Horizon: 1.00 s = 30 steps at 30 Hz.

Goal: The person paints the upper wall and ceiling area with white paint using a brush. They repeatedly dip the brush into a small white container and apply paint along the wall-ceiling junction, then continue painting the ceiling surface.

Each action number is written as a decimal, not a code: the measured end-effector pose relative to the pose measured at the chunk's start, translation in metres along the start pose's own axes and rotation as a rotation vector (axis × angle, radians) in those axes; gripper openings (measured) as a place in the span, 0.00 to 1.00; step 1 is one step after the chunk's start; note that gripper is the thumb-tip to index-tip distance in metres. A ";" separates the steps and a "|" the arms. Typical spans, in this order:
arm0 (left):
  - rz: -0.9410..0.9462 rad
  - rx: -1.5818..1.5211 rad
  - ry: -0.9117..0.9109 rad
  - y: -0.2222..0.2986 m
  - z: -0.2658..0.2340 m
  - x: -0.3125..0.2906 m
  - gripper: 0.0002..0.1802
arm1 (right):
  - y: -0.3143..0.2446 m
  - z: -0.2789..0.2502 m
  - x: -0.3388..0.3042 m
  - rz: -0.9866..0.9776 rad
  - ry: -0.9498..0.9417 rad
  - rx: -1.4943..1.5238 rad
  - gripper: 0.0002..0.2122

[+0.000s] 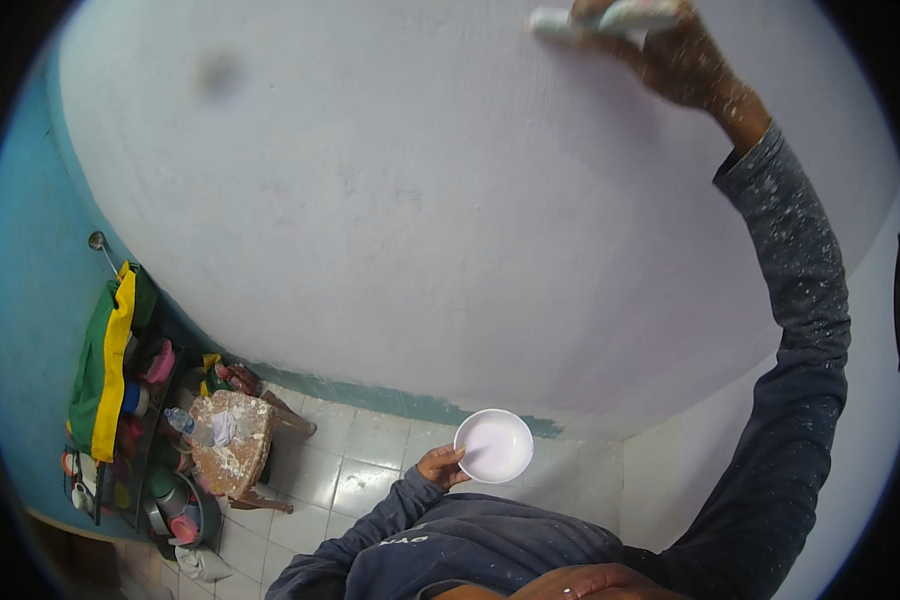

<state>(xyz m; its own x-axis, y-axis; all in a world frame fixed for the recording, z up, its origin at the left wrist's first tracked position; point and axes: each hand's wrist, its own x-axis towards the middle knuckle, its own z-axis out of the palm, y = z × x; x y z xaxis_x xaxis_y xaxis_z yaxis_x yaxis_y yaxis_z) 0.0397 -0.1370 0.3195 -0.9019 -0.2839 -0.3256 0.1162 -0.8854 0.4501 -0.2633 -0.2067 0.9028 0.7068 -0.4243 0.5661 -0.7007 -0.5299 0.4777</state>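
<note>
My left hand [441,467] grips the edge of a round white bowl [494,418] at waist height. Inside the bowl lies a pale liquid that looks like paint. High at the upper right, my right hand [675,62] is closed around a whitish paintbrush [555,24], its end against the pale wall [400,200]. Part of the brush is hidden by my fingers and slightly blurred. White specks cover that hand and the dark sleeve.
A paint-spattered stool [232,470] stands on the tiled floor [365,487] at lower left, carrying a clear bottle and a crumpled cloth. Beside it are a rack [156,400] with a green-and-yellow cover and a tub [208,517] of kitchenware. A blue wall [20,300] rises at left.
</note>
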 end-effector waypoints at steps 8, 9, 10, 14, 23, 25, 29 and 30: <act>0.008 0.034 -0.053 -0.002 0.003 0.000 0.32 | -0.027 0.039 -0.037 -0.278 -0.097 -0.818 0.26; -0.003 0.042 -0.054 -0.002 0.004 -0.001 0.34 | -0.038 0.049 -0.045 -0.362 -0.042 -0.701 0.07; -0.003 0.048 -0.045 0.000 0.005 -0.001 0.34 | -0.049 0.061 -0.054 -0.332 -0.082 -0.628 0.07; 0.021 0.026 -0.051 0.005 0.008 -0.002 0.30 | -0.069 0.067 -0.061 -0.017 -0.282 -0.372 0.08; 0.048 0.041 -0.043 0.011 0.010 -0.007 0.29 | 0.019 -0.010 0.003 -0.144 0.358 -0.428 0.04; 0.048 0.057 -0.038 0.012 0.009 -0.007 0.30 | 0.006 0.010 -0.025 -0.093 0.107 -0.582 0.16; 0.055 0.062 -0.055 0.016 0.007 -0.004 0.30 | -0.038 0.063 -0.069 -0.278 -0.025 -0.638 0.11; 0.058 0.067 -0.053 0.017 0.007 -0.004 0.30 | -0.051 0.072 -0.076 -0.272 -0.048 -0.570 0.10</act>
<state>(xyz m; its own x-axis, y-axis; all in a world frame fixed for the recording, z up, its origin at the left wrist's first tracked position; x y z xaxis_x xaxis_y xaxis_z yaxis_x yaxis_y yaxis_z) 0.0420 -0.1483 0.3340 -0.9155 -0.3126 -0.2533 0.1425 -0.8406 0.5225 -0.2743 -0.2003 0.7868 0.8612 -0.3687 0.3498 -0.4278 -0.1542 0.8906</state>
